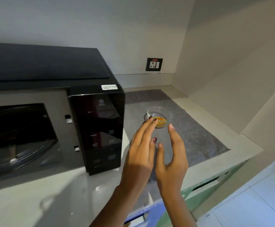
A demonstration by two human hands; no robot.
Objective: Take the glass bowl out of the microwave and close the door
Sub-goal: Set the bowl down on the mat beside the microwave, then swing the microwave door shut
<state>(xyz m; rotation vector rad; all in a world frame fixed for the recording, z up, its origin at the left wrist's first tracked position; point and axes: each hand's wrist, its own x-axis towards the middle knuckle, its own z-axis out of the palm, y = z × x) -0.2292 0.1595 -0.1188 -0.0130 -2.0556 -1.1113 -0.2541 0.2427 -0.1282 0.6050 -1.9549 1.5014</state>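
A small glass bowl [160, 115] with yellow-orange food in it stands on a grey mat [197, 136], to the right of the black microwave [99, 128]. The microwave's cavity [18, 133] is open, with its glass turntable visible inside; the door itself is out of view. My left hand [140, 153] and my right hand [173, 154] hover just in front of the bowl, fingers spread, holding nothing. The left fingertips overlap the bowl's near rim in the view; I cannot tell if they touch it.
The microwave stands on a pale counter [35, 202] in a corner between two walls. A black wall socket [154, 64] sits behind the mat. Below the counter edge at the right are cardboard boxes [204, 189] and a tiled floor.
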